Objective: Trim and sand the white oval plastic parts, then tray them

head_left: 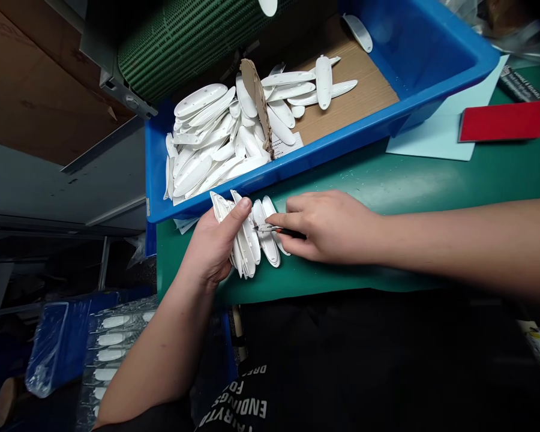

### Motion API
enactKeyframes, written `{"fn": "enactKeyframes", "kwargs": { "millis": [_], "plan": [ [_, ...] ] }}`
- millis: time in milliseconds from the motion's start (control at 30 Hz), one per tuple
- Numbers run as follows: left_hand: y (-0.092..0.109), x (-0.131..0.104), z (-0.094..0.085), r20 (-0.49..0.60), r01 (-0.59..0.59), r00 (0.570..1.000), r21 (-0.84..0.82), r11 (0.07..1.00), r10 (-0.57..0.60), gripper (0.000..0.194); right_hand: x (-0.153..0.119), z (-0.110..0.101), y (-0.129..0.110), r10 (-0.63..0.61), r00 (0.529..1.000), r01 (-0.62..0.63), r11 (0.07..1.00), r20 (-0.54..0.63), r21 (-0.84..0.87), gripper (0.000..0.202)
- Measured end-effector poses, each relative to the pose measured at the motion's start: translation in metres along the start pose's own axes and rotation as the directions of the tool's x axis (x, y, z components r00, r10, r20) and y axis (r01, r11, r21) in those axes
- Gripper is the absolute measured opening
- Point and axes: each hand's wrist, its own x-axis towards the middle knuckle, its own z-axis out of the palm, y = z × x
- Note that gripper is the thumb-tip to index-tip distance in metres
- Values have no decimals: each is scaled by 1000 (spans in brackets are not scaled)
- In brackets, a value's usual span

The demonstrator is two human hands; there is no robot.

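Observation:
My left hand (213,246) is closed around a stack of white oval plastic parts (243,246), its thumb pressed on top of them. Two more white oval parts (267,240) lie side by side on the green table, just right of the stack. My right hand (326,228) grips a pair of small cutting pliers (292,233) with dark handles. The metal jaws point left and meet the white parts near the stack; whether they bite on one I cannot tell. My right fingers cover most of the handles.
Behind my hands a blue bin (342,135) holds many white parts and a cardboard divider (256,102). A green ribbed conveyor (184,42) rises over the bin. At right lie a red block (501,122) and pale blue paper (432,135). Bagged trays (110,339) stand below left.

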Motion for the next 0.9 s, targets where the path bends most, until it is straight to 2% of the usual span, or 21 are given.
{"fn": "enactKeyframes", "kwargs": {
  "millis": [167,367,667,800,900],
  "plan": [
    [-3,4,-3,21,-10,1000,58,998,9,43,2,0,4,84,995,-82,996,-58,36,35],
    [-2,3,-9,-26,-6,1000,174,985,11,43,3,3,7,95,989,-87,993,-113,74,33],
    [0,-1,-13,-5,30,1000,283,959,-29,34,3,1,8,125,989,-115,986,-82,117,37],
    [0,-4,-14,-112,83,992,285,955,-53,27,3,1,9,134,987,-121,981,-83,150,37],
    [1,-13,-17,-205,87,977,162,983,-53,25,3,2,10,154,983,-135,975,-96,177,38]
  ]
}}
